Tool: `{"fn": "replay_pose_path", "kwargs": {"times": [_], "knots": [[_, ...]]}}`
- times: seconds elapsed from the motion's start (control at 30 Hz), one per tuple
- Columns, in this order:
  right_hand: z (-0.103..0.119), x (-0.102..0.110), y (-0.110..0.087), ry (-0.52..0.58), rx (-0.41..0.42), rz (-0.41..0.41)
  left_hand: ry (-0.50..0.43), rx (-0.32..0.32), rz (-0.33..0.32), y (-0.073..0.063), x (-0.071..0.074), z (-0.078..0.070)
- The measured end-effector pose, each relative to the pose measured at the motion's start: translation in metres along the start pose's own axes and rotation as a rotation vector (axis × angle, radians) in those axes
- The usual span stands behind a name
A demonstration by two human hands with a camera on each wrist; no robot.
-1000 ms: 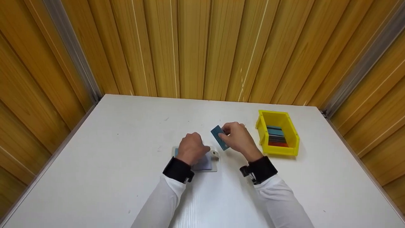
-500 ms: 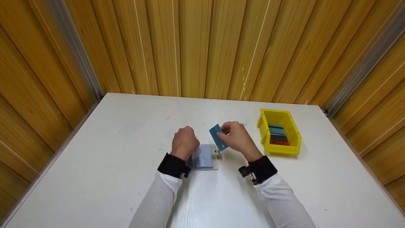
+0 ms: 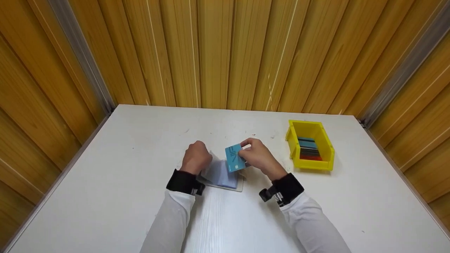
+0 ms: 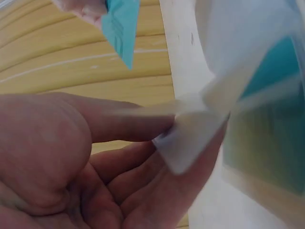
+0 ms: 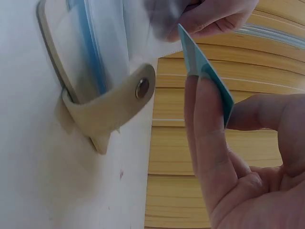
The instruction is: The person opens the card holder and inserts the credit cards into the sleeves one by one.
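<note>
While right grip (image 3: pixel 258 155) pinches tilted teal card (image 3: pixel 233 158), left grip (image 3: pixel 197 157), knuckles up, seemingly pinches blurred translucent sleeve (image 4: pixel 186 145).

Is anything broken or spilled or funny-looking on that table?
Nothing looks spilled or plainly broken. The strap on the card holder sticks up unfastened, but that suits an open holder. The white table has a few small marks, which look odd on such a plain top; they're too small to tell dirt from scratches.

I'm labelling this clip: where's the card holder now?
In the head view, the card holder is on the table below centre, between left hand and right hand, partly behind the blue card.
</note>
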State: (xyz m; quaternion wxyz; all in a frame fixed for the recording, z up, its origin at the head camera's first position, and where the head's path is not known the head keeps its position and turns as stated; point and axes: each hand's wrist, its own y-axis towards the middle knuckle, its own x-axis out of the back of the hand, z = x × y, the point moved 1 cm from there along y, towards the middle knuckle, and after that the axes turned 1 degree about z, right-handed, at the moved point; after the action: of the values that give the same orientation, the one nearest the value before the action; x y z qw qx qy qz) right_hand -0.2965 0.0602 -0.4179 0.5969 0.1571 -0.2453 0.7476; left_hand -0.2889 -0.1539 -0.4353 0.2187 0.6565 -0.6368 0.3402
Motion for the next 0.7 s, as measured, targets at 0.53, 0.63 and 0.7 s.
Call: {"fn": "replay_pose_path", "kwargs": {"times": [0.53, 0.63, 0.7], "knots": [[-0.008, -0.022, -0.001, 0.02, -0.001, 0.064, 0.029, 0.038, 0.063, -0.017, 0.013, 0.001], [-0.009, -0.024, 0.0, 0.061, -0.019, 0.055, 0.054, 0.045, 0.078, -0.016, 0.015, 0.003], [-0.009, -0.025, 0.001, 0.085, -0.027, 0.053, 0.067, 0.05, 0.088, -0.015, 0.017, 0.004]]}}
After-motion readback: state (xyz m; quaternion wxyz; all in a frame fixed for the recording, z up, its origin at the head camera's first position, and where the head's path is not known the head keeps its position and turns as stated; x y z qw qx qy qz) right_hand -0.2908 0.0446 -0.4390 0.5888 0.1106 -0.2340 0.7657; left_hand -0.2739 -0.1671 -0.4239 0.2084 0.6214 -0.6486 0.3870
